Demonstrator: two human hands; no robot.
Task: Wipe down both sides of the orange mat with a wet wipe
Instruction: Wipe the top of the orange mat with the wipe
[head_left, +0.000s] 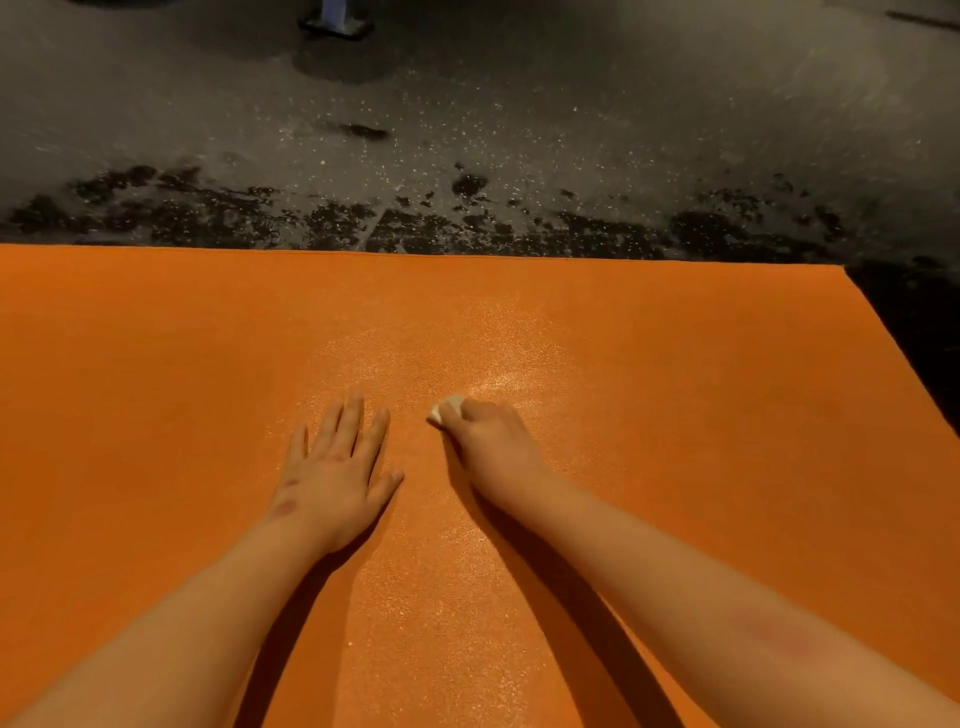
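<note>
— Dark speckled floor fills the far part of the view, with blacker, wet-looking patches along the far edge of the orange mat. Agreed?

— Yes. The mat lies flat on that floor and takes up the whole near half. Its far right corner shows; its left side runs out of view.

— And the hands?

— Both are on the mat, around its middle. The left hand lies palm down, fingers straight and slightly spread, flat against the surface and holding nothing.

— The right one?

— The right hand is just beside it, not touching it, with fingers curled down over a wet wipe. The wipe is bunched small and white. Only a bit of it sticks out past the fingertips, toward the left hand, and it is pressed against the mat.

— Any mark on the surface?

— A pale sheen spreads over the mat from the wipe toward the far edge, brightest just beyond the right hand's knuckles.

— The forearms?

— Bare, reaching in from the near edge, each throwing a shadow on the mat.

— Anything else on the floor?

— At the very top of the view, the dark base of some upright object, too cropped to tell what it is.
</note>
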